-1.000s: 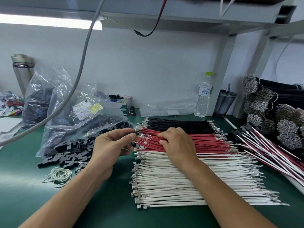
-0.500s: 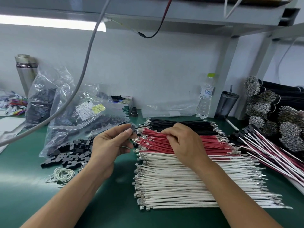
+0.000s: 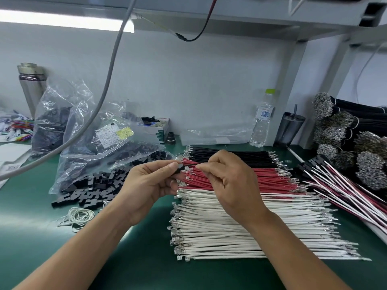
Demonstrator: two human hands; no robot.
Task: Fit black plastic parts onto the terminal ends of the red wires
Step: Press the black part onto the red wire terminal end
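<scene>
A flat pile of red wires [image 3: 272, 178] with metal terminal ends lies on the green bench between black wires [image 3: 230, 156] and white wires [image 3: 230, 227]. Loose black plastic parts [image 3: 94, 185] are heaped to the left. My left hand [image 3: 150, 183] pinches a small black plastic part [image 3: 179, 170] between thumb and forefinger, above the left ends of the red wires. A thin dark wire [image 3: 191, 164] runs from that part to my right hand [image 3: 228, 181], which pinches it at the fingertips. The wire's terminal end is hidden in the part.
Clear bags [image 3: 104, 143] of black parts stand at the left, with rubber bands [image 3: 77, 215] in front. Finished wires with black parts [image 3: 345, 191] and thick wire bundles [image 3: 345, 143] fill the right. A water bottle [image 3: 261, 120] and a cup [image 3: 290, 128] stand at the back.
My right hand has lifted off the red wire pile and come to my left hand's fingertips, where it now pinches the thin wire. My left hand has stayed near the wires' left ends.
</scene>
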